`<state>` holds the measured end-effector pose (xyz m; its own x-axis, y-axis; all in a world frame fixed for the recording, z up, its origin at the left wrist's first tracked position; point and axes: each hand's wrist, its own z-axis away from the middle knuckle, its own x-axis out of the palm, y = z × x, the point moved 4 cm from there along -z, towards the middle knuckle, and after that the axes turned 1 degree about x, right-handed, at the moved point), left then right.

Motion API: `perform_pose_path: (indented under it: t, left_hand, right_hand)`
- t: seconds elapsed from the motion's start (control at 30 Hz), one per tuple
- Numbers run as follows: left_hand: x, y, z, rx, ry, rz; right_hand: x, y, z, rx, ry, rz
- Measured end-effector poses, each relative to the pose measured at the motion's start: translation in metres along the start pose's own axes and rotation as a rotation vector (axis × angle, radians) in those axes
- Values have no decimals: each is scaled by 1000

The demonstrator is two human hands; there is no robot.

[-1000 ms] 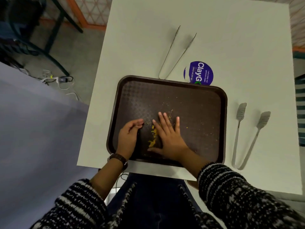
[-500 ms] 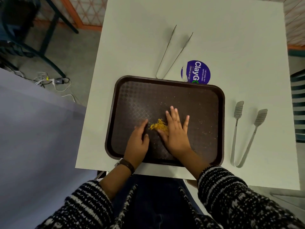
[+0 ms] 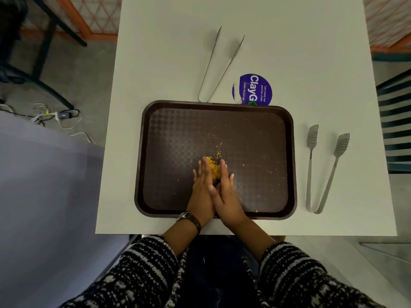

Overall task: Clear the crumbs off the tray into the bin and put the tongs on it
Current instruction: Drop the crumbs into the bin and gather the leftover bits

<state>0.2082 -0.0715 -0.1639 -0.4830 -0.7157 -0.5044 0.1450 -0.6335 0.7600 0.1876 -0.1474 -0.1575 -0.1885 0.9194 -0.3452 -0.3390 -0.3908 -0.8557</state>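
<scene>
A dark brown tray (image 3: pixel 178 130) lies on the white table (image 3: pixel 289 52). A small heap of yellow crumbs (image 3: pixel 213 166) sits near its middle, with a few loose specks trailing up and to the right. My left hand (image 3: pixel 201 190) and my right hand (image 3: pixel 225 192) stand on edge on the tray, palms facing each other, heels touching, and cup the heap between the fingers. Flat-ended metal tongs (image 3: pixel 322 167) lie on the table right of the tray. Thin pointed tongs (image 3: pixel 219 65) lie beyond the tray's far edge. No bin is in view.
A round purple sticker (image 3: pixel 255 88) on the table is partly covered by the tray's far edge. A grey surface (image 3: pixel 44 196) fills the left side. Cables (image 3: pixel 55 116) and dark furniture legs lie on the floor at upper left. A striped chair (image 3: pixel 398 121) stands at the right.
My hands have turned from lying flat to standing on edge and have closed together. The scattered crumbs have been pushed into one heap between them.
</scene>
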Motion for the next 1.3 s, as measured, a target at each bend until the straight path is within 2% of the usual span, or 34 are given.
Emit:
perform_pose_path:
  t: [0.07, 0.13, 0.23, 0.3, 0.4, 0.53, 0.67, 0.77, 0.9, 0.97, 1.07, 1.13, 1.3]
  left_hand:
    - [-7, -1, 4, 1, -33, 89]
    - [-17, -4, 7, 0, 3, 105]
    - [-33, -14, 4, 23, 92, -32]
    - [-39, -20, -1, 62, 101, -152]
    - [-46, -24, -8, 95, 66, -187]
    - [-51, -24, -8, 128, 13, -100]
    - [-54, -28, -2, 41, -22, 35]
    - [-59, -25, 0, 82, 32, 11]
    - [-65, -18, 2, 148, 110, -40]
    - [-66, -14, 0, 210, 120, -121]
    - [-61, -9, -8, 274, 62, -357]
    - [-56, -7, -13, 288, 0, -482]
    - [-46, -5, -18, 376, -65, -534]
  right_hand:
    - [1, -1, -1, 16, -48, -116]
    - [-3, -1, -4, 31, 6, -149]
    - [-20, -3, -15, 66, 96, -83]
    - [-31, -10, -24, 21, 110, 34]
    - [-30, -19, -40, -158, 18, 242]
    - [-11, -12, -46, -245, -142, 480]
    - [-6, -11, -35, -304, -165, 426]
    - [-17, -11, -24, -330, -84, 375]
    - [-42, -13, -11, -418, 196, 512]
    - [-48, -11, -10, -376, 205, 539]
    - [-44, -8, -11, -180, 86, 535]
    - [-35, -8, -13, -115, 44, 532]
    - [-12, -14, -14, -50, 135, 534]
